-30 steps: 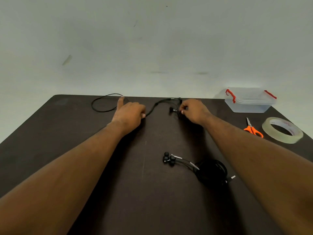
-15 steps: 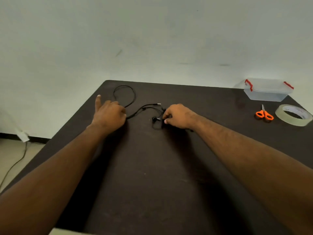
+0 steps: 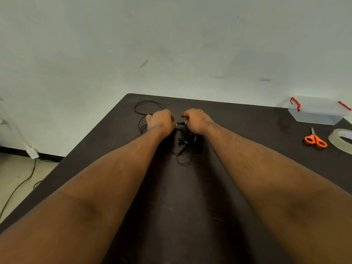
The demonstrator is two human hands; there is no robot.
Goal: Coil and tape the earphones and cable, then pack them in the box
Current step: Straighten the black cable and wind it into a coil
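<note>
Coiling goes best with even loops, and both hands sit close together at the far end of the dark surface (image 3: 238, 130), the left hand (image 3: 161, 120) and right hand (image 3: 196, 121) each curled around the black cable (image 3: 146, 106). Slack loops trail beyond the left hand and under the wrists. A sound approach: feed slack gradually, keep turns stacked, and pin them before reaching for the tape roll (image 3: 341, 140), scissors (image 3: 315, 140) and clear box (image 3: 318, 113) at right.

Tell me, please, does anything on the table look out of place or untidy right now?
Only the black cable: it lies in loose, tangled loops between the left hand and right hand, which both grip it. The box, scissors and tape roll sit tidily at the right.
</note>
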